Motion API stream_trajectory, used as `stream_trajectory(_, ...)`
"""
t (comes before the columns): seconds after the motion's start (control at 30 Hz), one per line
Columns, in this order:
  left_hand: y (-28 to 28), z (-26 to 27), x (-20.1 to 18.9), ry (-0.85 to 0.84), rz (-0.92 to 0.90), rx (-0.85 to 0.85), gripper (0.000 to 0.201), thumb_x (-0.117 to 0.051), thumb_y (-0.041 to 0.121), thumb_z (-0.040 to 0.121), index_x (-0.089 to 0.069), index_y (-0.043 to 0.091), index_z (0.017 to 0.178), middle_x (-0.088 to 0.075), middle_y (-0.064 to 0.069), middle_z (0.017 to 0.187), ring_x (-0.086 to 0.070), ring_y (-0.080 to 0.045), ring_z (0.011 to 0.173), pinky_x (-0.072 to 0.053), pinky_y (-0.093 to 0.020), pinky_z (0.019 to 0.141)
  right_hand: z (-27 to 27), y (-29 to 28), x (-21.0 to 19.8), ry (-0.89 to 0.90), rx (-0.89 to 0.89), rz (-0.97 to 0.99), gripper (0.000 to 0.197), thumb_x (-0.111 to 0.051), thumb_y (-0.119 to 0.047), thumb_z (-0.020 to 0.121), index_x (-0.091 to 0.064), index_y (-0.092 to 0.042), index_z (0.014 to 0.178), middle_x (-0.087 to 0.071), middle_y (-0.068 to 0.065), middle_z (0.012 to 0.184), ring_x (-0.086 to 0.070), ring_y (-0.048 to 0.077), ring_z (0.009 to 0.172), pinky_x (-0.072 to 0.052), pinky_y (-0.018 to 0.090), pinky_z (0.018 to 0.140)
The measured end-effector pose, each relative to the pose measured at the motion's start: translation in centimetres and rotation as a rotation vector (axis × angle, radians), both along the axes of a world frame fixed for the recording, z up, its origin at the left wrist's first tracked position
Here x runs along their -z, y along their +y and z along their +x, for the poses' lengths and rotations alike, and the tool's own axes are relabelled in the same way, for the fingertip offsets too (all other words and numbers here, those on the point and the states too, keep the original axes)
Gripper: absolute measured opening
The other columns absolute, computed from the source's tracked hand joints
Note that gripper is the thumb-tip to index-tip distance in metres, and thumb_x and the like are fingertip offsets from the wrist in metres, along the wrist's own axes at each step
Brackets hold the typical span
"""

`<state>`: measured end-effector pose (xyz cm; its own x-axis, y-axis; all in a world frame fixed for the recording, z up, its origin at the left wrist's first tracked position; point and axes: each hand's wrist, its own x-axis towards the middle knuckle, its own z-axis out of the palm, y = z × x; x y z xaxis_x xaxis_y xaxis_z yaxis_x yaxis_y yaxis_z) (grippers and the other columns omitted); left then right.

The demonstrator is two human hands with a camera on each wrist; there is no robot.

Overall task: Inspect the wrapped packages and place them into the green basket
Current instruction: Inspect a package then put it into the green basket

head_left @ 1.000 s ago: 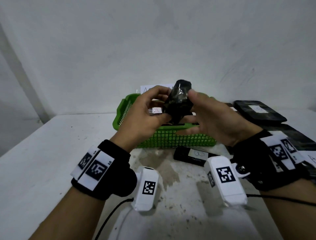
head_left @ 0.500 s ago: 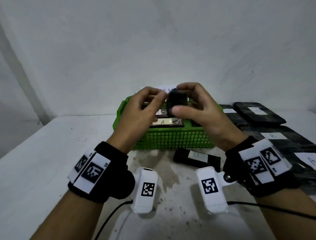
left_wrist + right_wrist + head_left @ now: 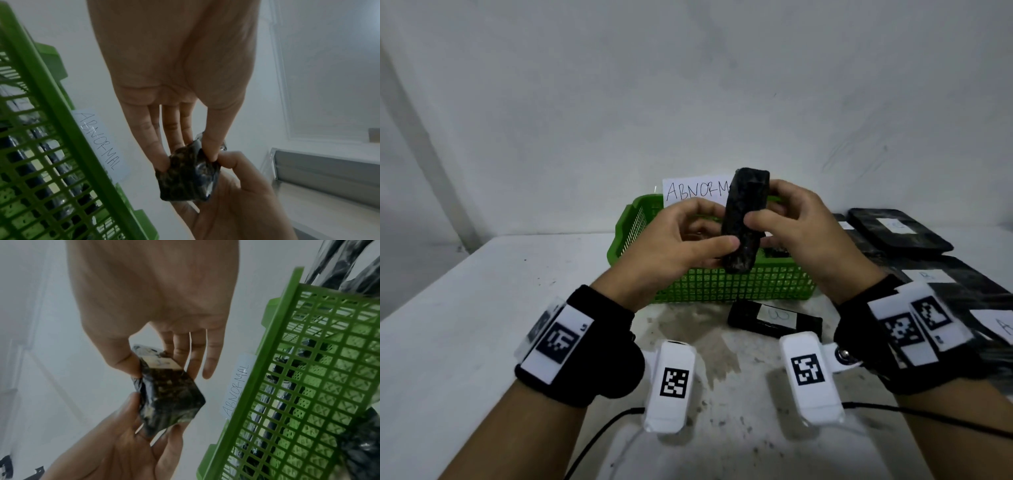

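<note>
Two hands pinch package [image 3: 745, 219] above green basket [image 3: 739, 284] | right wrist alone shows label [image 3: 162, 363]

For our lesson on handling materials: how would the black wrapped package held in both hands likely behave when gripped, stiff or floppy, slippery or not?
The package probably stays stiff: it stands upright between the left hand and right hand without sagging. Its glossy, wrinkled film looks somewhat slippery. Its blocky, flat-sided shape suggests it would not roll.
</note>
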<state>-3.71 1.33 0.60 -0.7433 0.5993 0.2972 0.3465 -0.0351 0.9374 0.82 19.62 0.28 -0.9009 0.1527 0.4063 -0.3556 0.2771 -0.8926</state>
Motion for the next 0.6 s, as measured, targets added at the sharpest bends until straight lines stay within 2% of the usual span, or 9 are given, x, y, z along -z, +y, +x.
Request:
stream_trajectory(0.07,0.2,0.0,0.2,0.029,-0.027,0.005,0.031,-0.072,0.004,0.085,-0.061,0.009,0.113,-0.074,0.006,0.086,-0.07,-0.013,0.081,-0.06,-0.028,0.075,-0.1,-0.3,0.2,0.057,0.064,0.049,0.036,-0.07,-0.018,0.082,-0.064,-0.019,0.117,-0.078,0.006,0.094,-0.074,0.017,0.082,-0.058,0.03,0.067)
stream_trajectory(0.17,0.2,0.1,0.3,0.05,-0.05,0.015,0.03,-0.072,0.003,0.085,-0.061,0.01,0.112,-0.072,0.009,0.082,-0.069,-0.012,0.078,-0.059,-0.032,0.075,0.0,-0.7,0.3,0.082,0.093,0.137,0.044,-0.064,-0.033,0.072,-0.066,-0.023,0.115,-0.078,0.003,0.092,-0.075,0.021,0.085,-0.063,0.042,0.076)
stream_trajectory(0.23,0.3,0.0,0.4,0.077,-0.051,0.009,0.032,-0.073,0.001,0.084,-0.059,0.011,0.112,-0.071,0.01,0.081,-0.067,-0.01,0.077,-0.059,-0.033,0.072,0.1,-0.6,0.2,0.085,0.07,0.147,0.044,-0.065,-0.031,0.072,-0.065,-0.023,0.115,-0.078,0.004,0.094,-0.075,0.024,0.088,-0.062,0.046,0.081)
stream_trajectory(0.3,0.2,-0.2,0.5,0.161,-0.038,-0.035,0.037,-0.075,-0.002,0.082,-0.057,0.014,0.111,-0.069,0.009,0.083,-0.067,-0.005,0.077,-0.058,-0.027,0.066,0.3,-0.3,0.0,0.074,0.006,0.136,0.042,-0.07,-0.023,0.075,-0.063,-0.019,0.116,-0.077,0.005,0.101,-0.073,0.027,0.095,-0.061,0.043,0.086)
stream_trajectory(0.37,0.1,-0.5,0.6,0.322,-0.025,-0.117,0.046,-0.076,-0.003,0.08,-0.055,0.027,0.108,-0.068,0.015,0.086,-0.067,0.0,0.086,-0.056,-0.022,0.067,0.7,-0.1,-0.4,0.055,-0.113,0.053,0.04,-0.071,-0.023,0.08,-0.064,-0.014,0.118,-0.075,0.002,0.11,-0.071,0.021,0.107,-0.057,0.035,0.092)
stream_trajectory(0.43,0.0,-0.4,0.5,0.458,0.003,-0.174,0.051,-0.075,-0.002,0.08,-0.053,0.037,0.103,-0.065,0.025,0.089,-0.065,0.002,0.095,-0.054,-0.019,0.067,1.2,0.0,-1.0,0.021,-0.218,-0.048,0.044,-0.071,-0.035,0.084,-0.064,-0.013,0.121,-0.071,0.004,0.12,-0.066,0.021,0.118,-0.053,0.041,0.099)
stream_trajectory(0.5,0.0,-0.5,0.6,0.553,0.03,-0.203,0.043,-0.075,0.001,0.081,-0.057,0.035,0.1,-0.065,0.025,0.093,-0.063,0.002,0.1,-0.055,-0.019,0.066,1.2,0.3,-1.3,-0.015,-0.273,-0.085,0.054,-0.072,-0.051,0.075,-0.064,-0.022,0.12,-0.07,-0.002,0.118,-0.065,0.019,0.118,-0.05,0.047,0.102)
stream_trajectory(0.6,0.0,-0.7,0.9,0.628,0.052,-0.202,0.032,-0.074,-0.003,0.081,-0.062,0.022,0.098,-0.064,0.017,0.095,-0.062,0.003,0.097,-0.055,-0.019,0.066,1.0,0.4,-1.0,-0.106,-0.318,-0.048,0.058,-0.069,-0.05,0.067,-0.063,-0.031,0.121,-0.07,-0.014,0.114,-0.067,0.016,0.112,-0.049,0.049,0.102)
